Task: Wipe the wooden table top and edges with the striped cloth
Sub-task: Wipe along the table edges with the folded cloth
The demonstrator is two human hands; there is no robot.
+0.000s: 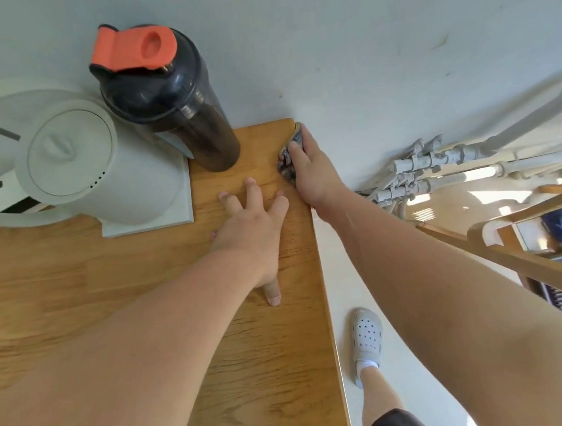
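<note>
The wooden table (74, 287) fills the lower left, its right edge running from the far corner down to the bottom of the view. My right hand (310, 172) grips the bunched striped cloth (286, 164) and presses it against that right edge, close to the far right corner by the wall. Most of the cloth is hidden under the hand. My left hand (254, 236) lies flat on the table top with fingers spread, just left of the right hand, holding nothing.
A dark shaker bottle (173, 103) with an orange cap stands at the far edge. Left of it a white electric kettle (96, 162) sits on a white base. White pipes (440, 170) run along the wall at right. My foot in a white clog (366, 336) is on the floor.
</note>
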